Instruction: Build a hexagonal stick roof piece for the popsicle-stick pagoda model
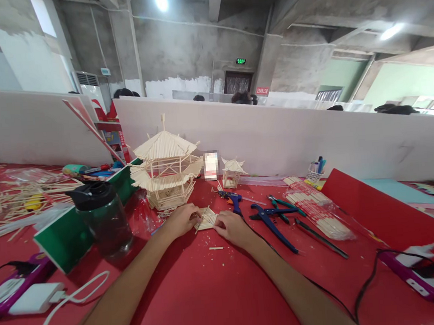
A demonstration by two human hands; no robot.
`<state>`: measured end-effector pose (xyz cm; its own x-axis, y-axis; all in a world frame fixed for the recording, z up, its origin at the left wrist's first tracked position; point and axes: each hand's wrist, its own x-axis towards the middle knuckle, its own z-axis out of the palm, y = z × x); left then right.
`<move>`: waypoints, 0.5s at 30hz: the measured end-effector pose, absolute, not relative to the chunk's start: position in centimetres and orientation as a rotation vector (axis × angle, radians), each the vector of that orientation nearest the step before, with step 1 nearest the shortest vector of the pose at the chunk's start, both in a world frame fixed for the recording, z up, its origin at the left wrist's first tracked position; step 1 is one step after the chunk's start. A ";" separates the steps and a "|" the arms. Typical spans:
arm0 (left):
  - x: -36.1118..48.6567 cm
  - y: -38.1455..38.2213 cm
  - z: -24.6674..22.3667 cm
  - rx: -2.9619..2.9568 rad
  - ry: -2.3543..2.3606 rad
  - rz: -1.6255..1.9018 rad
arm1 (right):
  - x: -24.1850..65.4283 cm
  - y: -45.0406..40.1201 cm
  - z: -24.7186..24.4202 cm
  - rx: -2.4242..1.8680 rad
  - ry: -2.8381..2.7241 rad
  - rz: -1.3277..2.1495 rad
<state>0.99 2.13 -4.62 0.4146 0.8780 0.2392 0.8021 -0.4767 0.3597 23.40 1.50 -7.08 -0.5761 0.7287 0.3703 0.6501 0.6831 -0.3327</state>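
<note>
A small flat panel of pale wooden sticks (207, 218) lies on the red table between my two hands. My left hand (184, 219) has its fingers closed on the panel's left edge. At the opposite edge, my right hand (232, 225) pinches the panel's right side. One loose short stick (216, 248) rests just in front, among small crumbs of wood. Behind my left hand stands a two-tiered pavilion model (167, 169) built of sticks. A smaller stick pavilion (233, 173) is further back, right of it. A blue glue gun (235, 199) lies beyond my right hand.
Blue cutters (272, 225), green-handled pliers (286, 207) and a dark file-like tool (322, 238) lie to the right, near bagged sticks (318, 207). A dark water bottle (107, 221) stands left by a green board (63, 239). Power strips (417, 277) and cables lie at both sides.
</note>
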 end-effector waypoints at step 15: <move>1.7 1.5 -4.9 2.548 1.246 0.680 | 25.4 1.5 -5.4 -1.174 -2.303 0.228</move>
